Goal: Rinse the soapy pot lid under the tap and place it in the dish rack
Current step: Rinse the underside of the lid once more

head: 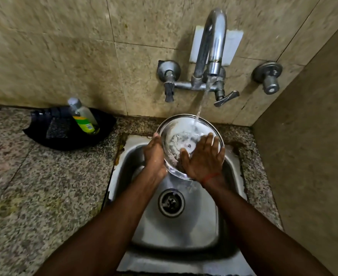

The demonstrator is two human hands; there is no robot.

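A round steel pot lid (176, 129) is held tilted over the steel sink (208, 212), under the running stream from the chrome tap (212, 46). Water splashes on the lid's inner face. My left hand (154, 156) grips the lid's left rim. My right hand (202, 158) lies flat on the lid's inner face, fingers spread, covering its lower right part. No dish rack is in view.
A black tray (68, 142) on the granite counter (35, 186) to the left holds a dish soap bottle (83, 116) and a scrub pad (56, 128). A drain (171, 202) sits at the sink's middle. Tiled walls close in behind and on the right.
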